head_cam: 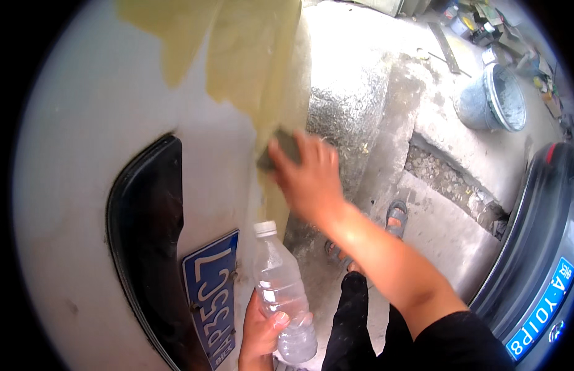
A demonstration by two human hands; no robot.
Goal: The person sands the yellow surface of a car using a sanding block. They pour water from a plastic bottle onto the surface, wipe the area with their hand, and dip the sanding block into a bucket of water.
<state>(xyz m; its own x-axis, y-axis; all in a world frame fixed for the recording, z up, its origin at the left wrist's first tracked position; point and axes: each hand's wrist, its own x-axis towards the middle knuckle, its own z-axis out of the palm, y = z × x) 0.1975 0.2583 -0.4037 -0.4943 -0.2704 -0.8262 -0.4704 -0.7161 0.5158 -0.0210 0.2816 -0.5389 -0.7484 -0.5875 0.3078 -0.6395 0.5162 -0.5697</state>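
Observation:
My right hand (310, 174) grips a dark sanding block (286, 150) against the edge of a white vehicle panel (217, 181). Yellowish body filler (240, 65) covers part of that panel and runs down its edge beside the block. The hand is slightly blurred. Lower down, my left hand (261, 331) is wrapped around a clear plastic bottle (282, 287) with a white cap. The bottle stands nearly upright in the picture, close to the panel. Clear liquid appears to be inside, but its level is hard to tell.
A black trim recess (148, 241) and a blue licence plate (213, 297) are on the panel. A dirty bucket (491, 99) stands on the concrete near a rubble-filled trench (447, 171). Another car's dark bumper (523, 232) is at right. Clutter (495, 37) lies beyond.

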